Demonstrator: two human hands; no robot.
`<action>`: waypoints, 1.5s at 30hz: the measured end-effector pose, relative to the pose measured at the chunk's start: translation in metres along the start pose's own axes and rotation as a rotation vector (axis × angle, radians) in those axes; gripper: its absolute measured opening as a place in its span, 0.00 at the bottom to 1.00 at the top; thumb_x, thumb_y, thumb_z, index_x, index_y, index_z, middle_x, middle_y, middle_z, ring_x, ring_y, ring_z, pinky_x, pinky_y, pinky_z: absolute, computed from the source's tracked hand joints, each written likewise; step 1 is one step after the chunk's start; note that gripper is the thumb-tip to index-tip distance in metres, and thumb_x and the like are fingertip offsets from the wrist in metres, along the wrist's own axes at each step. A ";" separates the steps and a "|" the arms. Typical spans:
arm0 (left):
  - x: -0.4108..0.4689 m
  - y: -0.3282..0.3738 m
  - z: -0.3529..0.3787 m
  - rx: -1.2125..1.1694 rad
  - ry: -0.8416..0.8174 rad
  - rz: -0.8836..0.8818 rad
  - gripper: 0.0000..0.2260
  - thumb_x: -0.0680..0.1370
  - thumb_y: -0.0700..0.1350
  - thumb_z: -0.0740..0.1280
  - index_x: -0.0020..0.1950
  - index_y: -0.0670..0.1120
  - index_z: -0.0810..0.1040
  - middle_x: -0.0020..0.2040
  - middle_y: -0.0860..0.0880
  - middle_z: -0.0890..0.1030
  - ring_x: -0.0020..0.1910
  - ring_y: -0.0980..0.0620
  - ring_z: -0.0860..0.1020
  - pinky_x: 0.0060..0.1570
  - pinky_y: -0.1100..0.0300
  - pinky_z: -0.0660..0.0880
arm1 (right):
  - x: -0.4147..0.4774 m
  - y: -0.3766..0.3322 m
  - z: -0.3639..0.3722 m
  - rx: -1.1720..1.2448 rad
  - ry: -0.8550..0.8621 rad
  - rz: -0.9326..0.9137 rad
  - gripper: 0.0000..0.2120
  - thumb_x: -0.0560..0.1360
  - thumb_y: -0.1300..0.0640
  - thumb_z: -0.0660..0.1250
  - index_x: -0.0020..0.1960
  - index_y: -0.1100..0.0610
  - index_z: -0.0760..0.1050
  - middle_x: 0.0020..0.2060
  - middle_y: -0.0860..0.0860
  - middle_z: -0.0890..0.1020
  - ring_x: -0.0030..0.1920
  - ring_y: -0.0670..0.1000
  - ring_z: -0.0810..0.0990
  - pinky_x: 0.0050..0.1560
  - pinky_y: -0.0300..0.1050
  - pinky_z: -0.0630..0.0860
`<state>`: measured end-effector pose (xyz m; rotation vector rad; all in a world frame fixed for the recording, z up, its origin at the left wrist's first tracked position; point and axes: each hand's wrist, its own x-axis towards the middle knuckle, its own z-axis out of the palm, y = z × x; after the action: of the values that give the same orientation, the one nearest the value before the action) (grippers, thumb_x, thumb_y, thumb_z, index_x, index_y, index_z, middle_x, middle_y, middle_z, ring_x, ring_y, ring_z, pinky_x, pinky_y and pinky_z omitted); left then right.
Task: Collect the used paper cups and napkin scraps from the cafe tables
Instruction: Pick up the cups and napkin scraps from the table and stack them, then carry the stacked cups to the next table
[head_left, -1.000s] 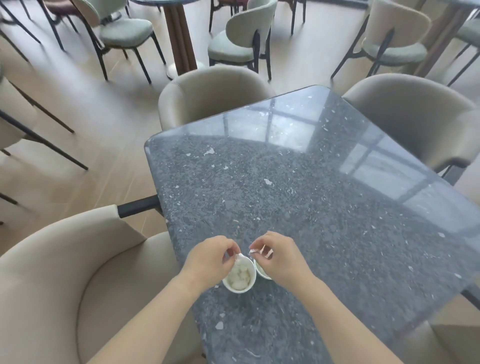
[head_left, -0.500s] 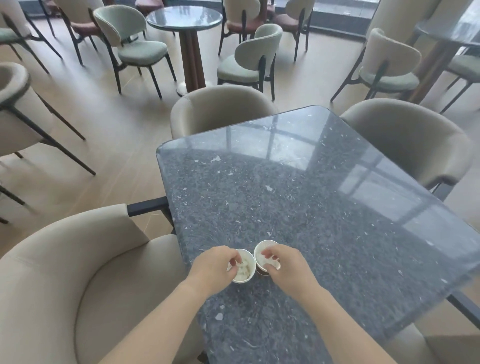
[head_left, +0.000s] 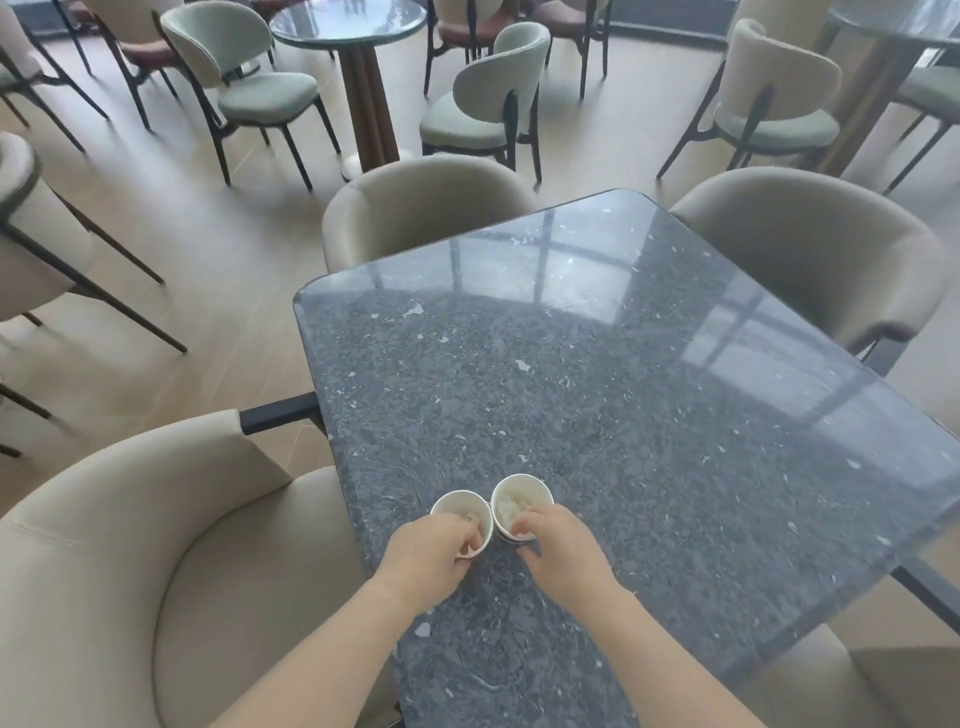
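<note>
By the counter (head_left: 649, 415) edge, the left hand (head_left: 426, 561) is pinching the left cup (head_left: 460, 512) and the right hand (head_left: 563, 553) the right cup (head_left: 522, 499), seemingly for carrying.

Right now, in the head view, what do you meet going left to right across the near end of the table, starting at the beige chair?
Beige chair → left hand → left paper cup → right paper cup → right hand.

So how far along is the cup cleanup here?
Done: napkin scraps sit inside the left cup and right cup. In hand: left hand and right hand each pinch a cup's rim, cups standing on the table. Left: lift them away, then check the round table behind.
</note>
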<state>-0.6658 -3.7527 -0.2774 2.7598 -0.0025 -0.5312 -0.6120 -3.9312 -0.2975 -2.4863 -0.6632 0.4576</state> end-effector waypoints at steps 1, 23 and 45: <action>0.001 0.001 -0.002 0.004 0.011 -0.004 0.07 0.75 0.46 0.61 0.51 0.52 0.75 0.53 0.54 0.78 0.54 0.48 0.75 0.46 0.57 0.70 | 0.000 0.000 0.000 0.002 0.011 -0.001 0.06 0.72 0.62 0.65 0.48 0.56 0.78 0.48 0.51 0.80 0.52 0.54 0.74 0.47 0.46 0.72; -0.084 0.051 -0.042 -0.134 0.268 0.531 0.07 0.74 0.45 0.66 0.50 0.54 0.79 0.46 0.55 0.80 0.46 0.50 0.77 0.41 0.55 0.73 | -0.163 -0.080 -0.035 0.035 0.620 0.173 0.06 0.73 0.63 0.66 0.48 0.56 0.80 0.44 0.50 0.81 0.47 0.54 0.76 0.47 0.42 0.70; -0.252 0.240 -0.008 -0.155 0.226 1.271 0.08 0.72 0.42 0.69 0.49 0.51 0.83 0.45 0.53 0.82 0.41 0.47 0.79 0.36 0.56 0.74 | -0.467 -0.150 -0.028 -0.188 1.186 0.669 0.04 0.72 0.63 0.70 0.45 0.57 0.80 0.39 0.51 0.80 0.44 0.53 0.78 0.45 0.39 0.72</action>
<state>-0.8827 -3.9609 -0.1030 2.0546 -1.4328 0.1350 -1.0385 -4.0822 -0.1052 -2.5122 0.6202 -0.8727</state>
